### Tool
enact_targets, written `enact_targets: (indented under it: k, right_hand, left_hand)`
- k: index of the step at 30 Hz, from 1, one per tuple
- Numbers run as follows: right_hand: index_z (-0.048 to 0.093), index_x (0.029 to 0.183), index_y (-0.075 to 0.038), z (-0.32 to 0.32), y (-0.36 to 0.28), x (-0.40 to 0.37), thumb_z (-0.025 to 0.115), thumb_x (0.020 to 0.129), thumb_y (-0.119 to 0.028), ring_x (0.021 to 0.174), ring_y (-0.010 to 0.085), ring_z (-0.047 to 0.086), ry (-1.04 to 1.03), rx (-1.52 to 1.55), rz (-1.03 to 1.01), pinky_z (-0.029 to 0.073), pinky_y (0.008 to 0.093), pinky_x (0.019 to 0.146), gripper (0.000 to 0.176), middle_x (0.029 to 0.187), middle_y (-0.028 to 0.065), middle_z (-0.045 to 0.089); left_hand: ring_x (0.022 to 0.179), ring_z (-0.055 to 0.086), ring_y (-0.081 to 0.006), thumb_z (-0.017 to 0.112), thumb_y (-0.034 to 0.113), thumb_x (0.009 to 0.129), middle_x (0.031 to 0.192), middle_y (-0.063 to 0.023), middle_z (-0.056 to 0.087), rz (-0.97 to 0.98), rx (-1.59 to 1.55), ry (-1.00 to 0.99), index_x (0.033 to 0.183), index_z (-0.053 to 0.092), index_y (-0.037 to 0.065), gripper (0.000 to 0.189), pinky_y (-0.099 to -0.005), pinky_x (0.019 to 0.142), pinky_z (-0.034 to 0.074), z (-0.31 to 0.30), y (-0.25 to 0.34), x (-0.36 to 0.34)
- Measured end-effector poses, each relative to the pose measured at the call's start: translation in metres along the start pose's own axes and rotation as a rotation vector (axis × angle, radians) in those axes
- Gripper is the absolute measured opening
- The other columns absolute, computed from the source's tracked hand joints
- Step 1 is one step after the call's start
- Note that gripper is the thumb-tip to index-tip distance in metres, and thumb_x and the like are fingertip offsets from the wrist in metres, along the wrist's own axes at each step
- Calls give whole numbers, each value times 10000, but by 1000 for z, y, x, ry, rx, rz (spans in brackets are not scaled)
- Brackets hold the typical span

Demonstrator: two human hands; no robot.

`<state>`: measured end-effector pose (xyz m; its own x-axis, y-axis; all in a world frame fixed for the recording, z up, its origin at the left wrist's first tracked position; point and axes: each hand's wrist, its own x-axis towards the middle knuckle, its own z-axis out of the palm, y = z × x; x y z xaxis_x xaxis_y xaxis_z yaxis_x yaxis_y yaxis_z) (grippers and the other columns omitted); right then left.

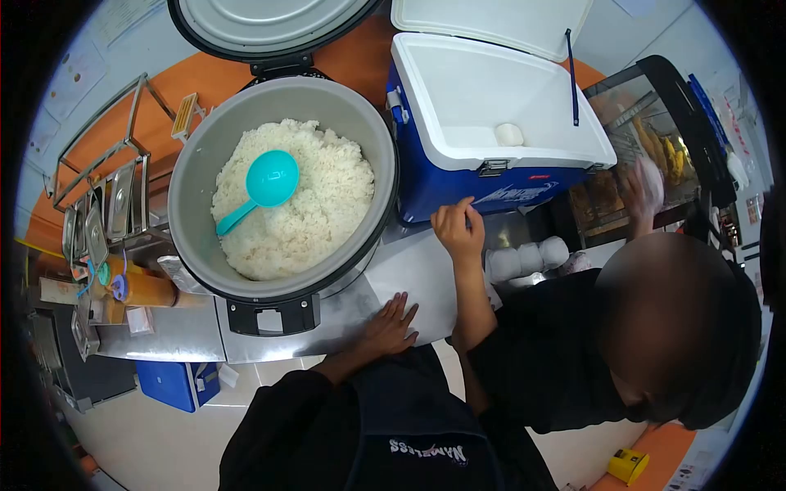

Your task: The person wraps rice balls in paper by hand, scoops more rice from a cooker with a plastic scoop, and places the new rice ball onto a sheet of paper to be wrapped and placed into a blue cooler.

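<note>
My left hand (pixel 391 325) lies flat on the steel counter (pixel 164 340), fingers spread, holding nothing. Only part of my right forearm shows; the hand is hidden behind a co-worker's arm. Above my left hand stands a large round pot (pixel 190 176) of white rice (pixel 327 176). A turquoise scoop (pixel 273 178) rests on the rice, its handle toward the lower left. Beside the pot, a blue and white cooler (pixel 426 176) stands open, with a small white roundish item (pixel 508 135) inside.
A co-worker (pixel 548 360) stands close on the right, one hand (pixel 458 231) raised before the cooler, the other (pixel 644 186) near a glass-fronted case (pixel 602 204). White rounded items (pixel 528 259) lie below the cooler. Metal containers (pixel 121 200) and an orange-filled bottle (pixel 151 290) stand left.
</note>
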<state>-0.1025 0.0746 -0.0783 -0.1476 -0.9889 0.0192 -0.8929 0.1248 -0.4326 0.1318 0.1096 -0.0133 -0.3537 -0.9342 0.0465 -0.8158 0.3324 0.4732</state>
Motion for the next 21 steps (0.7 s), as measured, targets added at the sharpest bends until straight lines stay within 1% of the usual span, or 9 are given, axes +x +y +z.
enact_targets:
  k: [2,4,6,8,11,13,15,19,21]
  right_hand:
    - [325,1390,61,-22,17,-71,501,979,-269,1266,351,441,-29,59,105,318,431,1082,555,1377,226,442]
    - [308,1405,63,-21,-44,-31,483,990,-252,1292,355,419,-66,122,197,301,444,1092,550,1399,235,423]
    - [300,1413,65,-25,-50,-32,474,995,-243,1305,357,408,-89,147,227,293,451,1097,547,1410,240,413]
    - [343,1395,72,-8,-34,-40,496,982,-198,1275,308,427,-135,954,363,322,375,1080,516,1409,201,419]
    - [373,1369,67,-18,-44,-53,527,969,-172,1230,289,470,-302,1189,464,355,376,1048,491,1349,183,469]
    - [372,1375,36,-31,-63,-56,520,972,-163,1216,281,484,-352,1246,536,391,392,1020,473,1342,174,472]
    - [371,1388,-27,-38,-78,-59,507,978,-145,1188,264,513,-450,1363,703,463,425,964,447,1327,157,478]
    - [361,1396,-65,-12,-64,-69,481,988,-113,1199,278,515,-643,1380,679,503,448,936,428,1348,162,467]
    - [386,1375,-33,-7,-63,-72,416,1018,-146,1184,299,536,-742,1343,677,513,440,939,376,1345,171,475]
  left_hand:
    - [1385,265,-448,553,449,862,1469,-321,285,9,-11,8,1399,422,33,692,-500,1131,254,0,5,1]
    - [1377,281,-451,558,433,859,1465,-324,286,10,-40,-37,1386,431,18,682,-491,1132,261,-5,10,1]
    - [1371,289,-455,555,411,866,1464,-328,284,10,-101,-57,1387,423,12,669,-482,1135,262,-3,12,1]
    - [1365,297,-459,552,390,874,1463,-332,282,11,-156,-76,1388,416,7,655,-474,1137,263,-4,14,0]
    - [1366,296,-460,538,344,892,1458,-335,287,73,-271,-158,1395,392,-1,627,-463,1142,265,-1,13,-1]
    - [1405,223,-440,531,292,911,1496,-309,232,128,-347,-241,1424,326,-17,633,-476,1161,224,16,7,-3]
    - [1395,246,-442,536,286,903,1478,-310,268,142,-390,-195,1407,351,-19,618,-474,1153,242,25,4,-7]
    - [1378,286,-439,534,238,891,1458,-306,312,117,-547,-185,1386,385,-19,578,-471,1147,258,20,6,-15]
    - [1379,284,-438,523,242,896,1458,-305,312,122,-463,-93,1388,388,-15,572,-474,1148,249,19,4,-19]
